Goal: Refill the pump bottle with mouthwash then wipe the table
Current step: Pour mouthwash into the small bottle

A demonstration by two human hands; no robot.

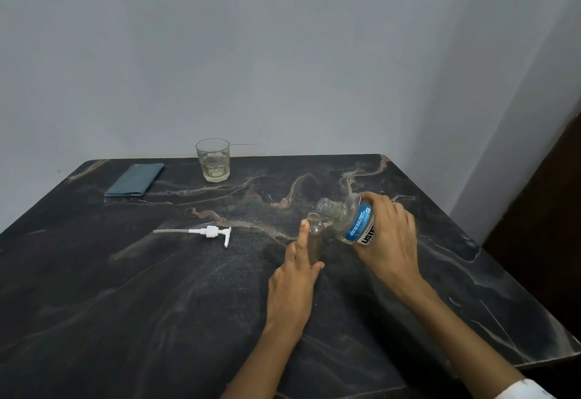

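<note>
A: How many bottles are there?
B: Two. One small pump bottle (315, 238) stands up on the dark table (125, 288). The left hand (295, 279) holds it, with the fingers curled round it. One big mouthwash bottle (352, 221) is tipped over it. The right hand (388, 235) grips that one, and its open mouth is just above the small bottle's mouth.
A: What else is there?
B: One white pump top (209, 232) lying flat to the left. One glass (213, 159) at the back with a little pale liquid. One folded blue cloth (135, 179) at the back left.
</note>
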